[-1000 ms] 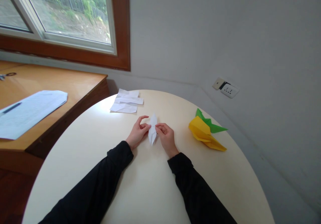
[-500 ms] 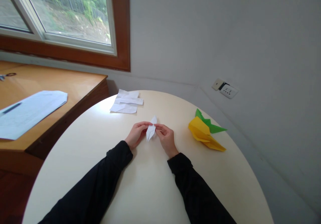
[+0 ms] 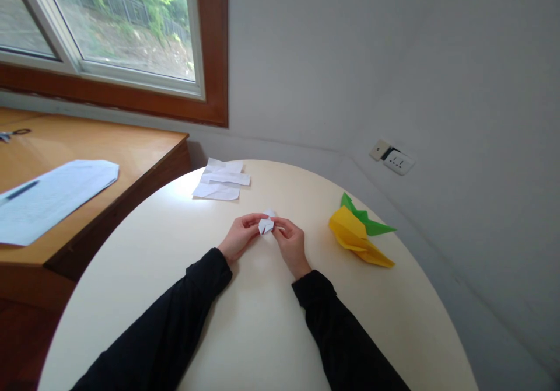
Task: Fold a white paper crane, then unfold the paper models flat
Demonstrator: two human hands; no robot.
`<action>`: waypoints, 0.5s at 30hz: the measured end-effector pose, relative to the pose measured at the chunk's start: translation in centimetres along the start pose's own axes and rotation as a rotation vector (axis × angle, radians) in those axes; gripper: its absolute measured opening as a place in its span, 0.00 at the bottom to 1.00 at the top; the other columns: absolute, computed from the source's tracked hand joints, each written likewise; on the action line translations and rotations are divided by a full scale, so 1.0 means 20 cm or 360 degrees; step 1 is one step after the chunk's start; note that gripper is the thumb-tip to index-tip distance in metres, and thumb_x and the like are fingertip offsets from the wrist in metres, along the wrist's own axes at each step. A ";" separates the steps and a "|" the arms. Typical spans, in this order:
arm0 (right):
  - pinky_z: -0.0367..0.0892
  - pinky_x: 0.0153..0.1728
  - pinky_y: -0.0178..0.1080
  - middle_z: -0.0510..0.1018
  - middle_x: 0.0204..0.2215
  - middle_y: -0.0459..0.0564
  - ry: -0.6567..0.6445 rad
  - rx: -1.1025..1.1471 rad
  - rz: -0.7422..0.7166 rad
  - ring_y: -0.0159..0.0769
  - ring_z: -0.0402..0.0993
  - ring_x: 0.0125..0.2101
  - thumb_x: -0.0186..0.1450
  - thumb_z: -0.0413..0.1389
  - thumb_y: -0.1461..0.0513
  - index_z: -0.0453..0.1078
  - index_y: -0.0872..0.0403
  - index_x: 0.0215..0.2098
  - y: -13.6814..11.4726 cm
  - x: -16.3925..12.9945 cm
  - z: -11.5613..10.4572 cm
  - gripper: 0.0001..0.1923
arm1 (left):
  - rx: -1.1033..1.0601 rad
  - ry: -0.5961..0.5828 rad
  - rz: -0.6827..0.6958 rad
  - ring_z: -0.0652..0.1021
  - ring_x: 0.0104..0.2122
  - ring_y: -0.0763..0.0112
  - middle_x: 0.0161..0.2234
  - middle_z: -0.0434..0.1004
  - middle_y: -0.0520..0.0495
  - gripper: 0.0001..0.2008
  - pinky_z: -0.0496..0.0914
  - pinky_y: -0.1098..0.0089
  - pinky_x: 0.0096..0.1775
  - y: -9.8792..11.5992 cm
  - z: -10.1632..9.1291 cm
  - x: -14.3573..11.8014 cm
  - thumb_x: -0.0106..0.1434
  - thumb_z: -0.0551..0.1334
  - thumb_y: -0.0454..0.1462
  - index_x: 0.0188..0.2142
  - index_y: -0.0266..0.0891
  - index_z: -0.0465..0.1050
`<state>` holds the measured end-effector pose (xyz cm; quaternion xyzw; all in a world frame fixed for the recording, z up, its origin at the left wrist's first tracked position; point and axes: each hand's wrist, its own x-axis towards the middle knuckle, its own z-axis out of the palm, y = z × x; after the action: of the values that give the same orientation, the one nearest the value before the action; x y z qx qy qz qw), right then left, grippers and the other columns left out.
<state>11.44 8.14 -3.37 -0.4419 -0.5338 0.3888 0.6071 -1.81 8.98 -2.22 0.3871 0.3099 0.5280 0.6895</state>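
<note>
Folded white paper (image 3: 266, 225), small and pinched between both hands above the round cream table (image 3: 258, 332), about mid-table and just clear of the surface as far as I can tell. A second ago it was a long narrow pointed shape standing up between the fingers; half a second ago it was tilted and shorter; now it looks folded down into a compact little wad, so a fold has just been made across its length and the piece reads as roughly half as long. Judging by that, the folding is moving along and the fresh crease probably wants pressing flat. Left hand (image 3: 238, 240): fingers closed narrow on the left edge of the paper, thumb on top. Right hand (image 3: 291, 244): fingers also closed narrow, gripping the right edge, knuckles curled over. Both wrists low near the table, black sleeves (image 3: 184, 321) running back toward the camera. Around: a yellow folded paper model (image 3: 356, 240) lying on a green folded paper (image 3: 371, 223), both to the right, near the table edge and well apart from the hands. A few white paper scraps (image 3: 221, 180) at the far side of the table, also apart. Wooden desk (image 3: 131, 152) to the left with a printed sheet (image 3: 48, 195) and scissors (image 3: 11, 135) at its far corner, barely in view. Window (image 3: 109, 29) above, wall socket (image 3: 394, 159) on the right wall. Nothing lies between or under the hands.
</note>
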 end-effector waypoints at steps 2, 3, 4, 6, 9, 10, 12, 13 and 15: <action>0.70 0.34 0.38 0.79 0.30 0.49 0.0003 0.0001 -0.0017 0.36 0.75 0.32 0.52 0.58 0.63 0.74 0.54 0.31 0.00 0.00 0.00 0.07 | 0.0006 -0.0010 0.0021 0.77 0.33 0.71 0.31 0.79 0.45 0.14 0.67 0.69 0.42 0.00 0.00 0.00 0.45 0.70 0.37 0.33 0.34 0.77; 0.69 0.34 0.38 0.79 0.30 0.49 0.0004 0.0003 -0.0024 0.36 0.75 0.32 0.52 0.58 0.63 0.74 0.54 0.31 0.00 0.00 0.00 0.07 | 0.0011 -0.0008 0.0027 0.77 0.33 0.71 0.31 0.79 0.45 0.14 0.67 0.69 0.42 0.00 0.00 0.00 0.44 0.70 0.37 0.33 0.35 0.77; 0.69 0.34 0.38 0.79 0.30 0.49 0.0009 0.0003 -0.0031 0.36 0.75 0.32 0.52 0.58 0.63 0.74 0.54 0.31 0.00 0.00 0.00 0.07 | 0.0019 0.0001 0.0034 0.77 0.33 0.71 0.31 0.80 0.46 0.14 0.67 0.69 0.42 -0.01 0.00 0.00 0.44 0.70 0.37 0.33 0.35 0.77; 0.69 0.33 0.37 0.79 0.30 0.49 0.0028 -0.0009 -0.0044 0.36 0.74 0.32 0.52 0.58 0.63 0.74 0.54 0.30 0.00 0.00 0.00 0.07 | 0.0041 0.0029 0.0039 0.77 0.33 0.70 0.31 0.80 0.46 0.14 0.67 0.68 0.42 -0.01 0.00 0.00 0.43 0.70 0.36 0.33 0.35 0.77; 0.69 0.33 0.38 0.79 0.31 0.49 0.0047 -0.0041 -0.0054 0.37 0.74 0.34 0.53 0.58 0.63 0.74 0.54 0.30 -0.01 0.00 0.00 0.07 | 0.0063 0.0072 0.0023 0.77 0.33 0.67 0.32 0.80 0.45 0.15 0.67 0.66 0.43 0.00 0.01 0.00 0.42 0.70 0.35 0.33 0.35 0.77; 0.69 0.33 0.38 0.79 0.32 0.50 0.0041 -0.0053 -0.0052 0.37 0.74 0.34 0.53 0.58 0.62 0.74 0.54 0.31 -0.01 0.00 0.00 0.07 | 0.0061 0.0084 0.0015 0.77 0.34 0.67 0.32 0.80 0.45 0.15 0.67 0.66 0.43 0.01 0.02 0.00 0.42 0.69 0.35 0.33 0.34 0.77; 0.69 0.35 0.38 0.79 0.32 0.50 0.0031 -0.0069 -0.0043 0.38 0.74 0.35 0.54 0.56 0.63 0.75 0.54 0.31 -0.02 -0.01 -0.01 0.08 | 0.0041 0.0100 -0.0002 0.76 0.34 0.66 0.32 0.80 0.43 0.14 0.66 0.66 0.43 0.01 0.02 -0.01 0.43 0.68 0.35 0.32 0.33 0.78; 0.69 0.35 0.39 0.80 0.33 0.49 0.0033 -0.0076 -0.0036 0.38 0.74 0.35 0.54 0.55 0.63 0.75 0.54 0.31 -0.03 -0.01 -0.01 0.08 | 0.0031 0.0107 -0.0007 0.76 0.34 0.66 0.32 0.79 0.43 0.13 0.66 0.67 0.42 0.01 0.02 -0.01 0.44 0.67 0.35 0.32 0.33 0.78; 0.68 0.37 0.39 0.80 0.32 0.49 0.0043 -0.0093 -0.0023 0.37 0.74 0.35 0.55 0.54 0.63 0.75 0.54 0.31 -0.04 -0.01 -0.01 0.09 | 0.0038 0.0118 -0.0003 0.76 0.33 0.67 0.31 0.79 0.42 0.12 0.66 0.68 0.40 0.01 0.01 -0.01 0.46 0.66 0.37 0.31 0.32 0.78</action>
<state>11.67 7.67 -2.76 -0.4607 -0.5399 0.3628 0.6039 -1.76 8.85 -1.91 0.3752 0.3419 0.5376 0.6733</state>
